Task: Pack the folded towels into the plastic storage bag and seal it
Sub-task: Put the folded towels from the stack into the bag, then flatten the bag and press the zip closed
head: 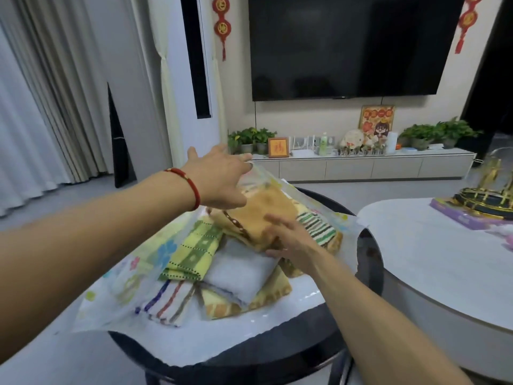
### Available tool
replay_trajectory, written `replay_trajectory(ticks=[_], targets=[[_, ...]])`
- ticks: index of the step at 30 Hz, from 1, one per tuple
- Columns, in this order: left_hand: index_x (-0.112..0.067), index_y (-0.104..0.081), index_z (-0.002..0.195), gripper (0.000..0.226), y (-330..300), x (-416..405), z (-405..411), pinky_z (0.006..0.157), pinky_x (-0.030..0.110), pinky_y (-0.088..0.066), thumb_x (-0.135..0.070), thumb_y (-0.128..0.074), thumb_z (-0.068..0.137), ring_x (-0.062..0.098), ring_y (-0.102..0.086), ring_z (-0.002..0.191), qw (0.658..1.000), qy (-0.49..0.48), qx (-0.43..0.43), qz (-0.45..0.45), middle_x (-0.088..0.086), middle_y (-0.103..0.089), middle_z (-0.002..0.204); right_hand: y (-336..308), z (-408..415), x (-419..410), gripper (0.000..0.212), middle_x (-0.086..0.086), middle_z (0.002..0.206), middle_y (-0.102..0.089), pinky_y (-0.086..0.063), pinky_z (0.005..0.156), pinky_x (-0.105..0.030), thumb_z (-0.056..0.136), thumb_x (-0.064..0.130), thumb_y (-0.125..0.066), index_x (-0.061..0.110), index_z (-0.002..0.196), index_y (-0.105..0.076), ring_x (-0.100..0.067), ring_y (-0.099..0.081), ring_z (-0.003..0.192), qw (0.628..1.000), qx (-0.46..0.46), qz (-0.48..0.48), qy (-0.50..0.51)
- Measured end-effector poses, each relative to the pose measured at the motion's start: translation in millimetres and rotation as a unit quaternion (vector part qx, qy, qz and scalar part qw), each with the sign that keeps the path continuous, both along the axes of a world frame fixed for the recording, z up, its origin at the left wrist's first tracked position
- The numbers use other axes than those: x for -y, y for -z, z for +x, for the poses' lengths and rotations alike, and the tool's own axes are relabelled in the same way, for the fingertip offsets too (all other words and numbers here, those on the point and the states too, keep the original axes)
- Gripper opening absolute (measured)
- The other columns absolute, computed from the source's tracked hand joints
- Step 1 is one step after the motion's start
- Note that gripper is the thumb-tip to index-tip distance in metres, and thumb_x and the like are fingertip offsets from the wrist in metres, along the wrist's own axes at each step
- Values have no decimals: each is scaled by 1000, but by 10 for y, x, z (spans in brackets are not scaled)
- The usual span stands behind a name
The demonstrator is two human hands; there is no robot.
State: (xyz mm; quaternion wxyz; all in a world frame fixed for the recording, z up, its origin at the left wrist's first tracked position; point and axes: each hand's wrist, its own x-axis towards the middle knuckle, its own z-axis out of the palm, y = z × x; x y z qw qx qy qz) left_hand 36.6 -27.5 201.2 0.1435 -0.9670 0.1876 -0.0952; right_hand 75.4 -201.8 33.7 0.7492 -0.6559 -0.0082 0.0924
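just towels under right fingers

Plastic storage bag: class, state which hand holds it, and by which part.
The left hand lifts the plastic storage bag by its far open edge. The right hand rests on the orange towel, gripping nothing clearly.

Little can be read with certainty. Gold characters are carried on the red hanging ornaments beside the television, but they are too blurred to be made out. A red character is shown in the small wooden frame at the left end of the low cabinet; it cannot be identified. Red characters are printed along the top of the cartoon picture at the cabinet's back edge, also illegible.
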Motion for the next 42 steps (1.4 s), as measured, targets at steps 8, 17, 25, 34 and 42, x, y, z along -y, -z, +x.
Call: replay_trajectory(ticks=[8, 17, 25, 34, 42], targets=[[-30, -33, 149, 68, 447, 43, -108, 107, 72, -26, -45, -53, 86, 32, -16, 149, 998, 41, -2, -43, -15, -15, 164, 42, -98, 118, 21, -15, 79, -72, -59, 67, -37, 94, 10, -59, 9, 107, -76, -27, -67, 70, 963, 52, -262, 15], [-44, -25, 152, 76, 1718, 40, -407, 115, 69, -8, -60, -46, 81, 24, -3, 153, 970, 92, -72, -211, -25, -13, 162, 123, -389, 1177, 30, -5, 61, -57, -31, 52, -28, 83, 32, -52, 13, 59, -53, -23, -46, 52, 724, 120, -604, 311], [-44, -30, 151, 75, 2535, -126, -279, 110, 77, 1, -46, -59, 82, 23, -6, 153, 954, 115, -65, -270, -32, -19, 156, 492, -125, 1386, 70, -10, 148, -42, -39, 106, -56, 86, 18, -71, 25, 148, -41, -35, -43, 134, 610, 184, -752, 170], [-38, -44, 146, 73, 2271, -518, 147, 118, 65, -2, -36, -73, 79, 10, -18, 151, 941, 127, -146, -279, -20, -43, 150, 273, -395, 1092, 73, -4, 118, -69, -53, 76, -37, 94, 3, -43, 46, 153, -40, -27, -62, 90, 614, 109, -781, 24], [-28, -46, 147, 84, 1677, -574, 27, 117, 57, -26, -53, -80, 74, 6, -23, 149, 913, 167, -109, -355, -11, -35, 158, 480, -1076, -6, 28, -7, 110, -68, -54, 73, -43, 90, 35, -55, 20, 108, -69, -34, -65, 96, 585, 477, -656, -11]])
